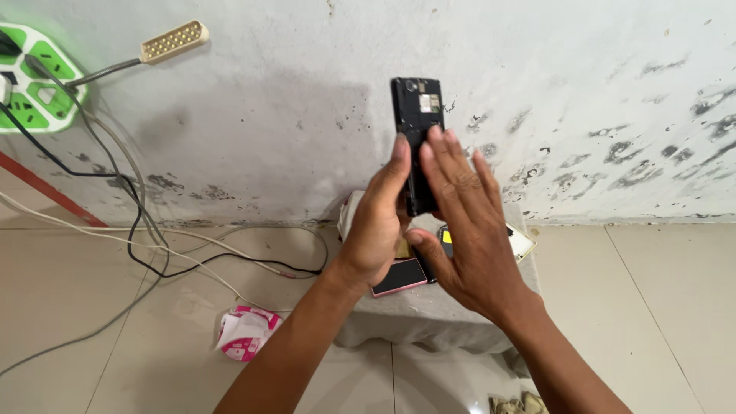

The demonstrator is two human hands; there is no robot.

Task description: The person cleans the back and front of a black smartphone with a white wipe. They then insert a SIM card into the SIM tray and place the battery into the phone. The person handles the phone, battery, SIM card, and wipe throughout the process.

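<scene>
Phone [418, 115], back cover off, held upright in my left hand [376, 230]; my right hand [468, 238] rests flat, fingers spread, against it.

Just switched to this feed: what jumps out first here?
A black phone with its back cover off is held upright against the stained wall, the left hand gripping its edge and the right hand spread over its lower half. Below them, more phones lie on a cloth-covered stand, a pink-edged one nearest. At top left, a green and white power strip trails cables across the tiled floor.
</scene>
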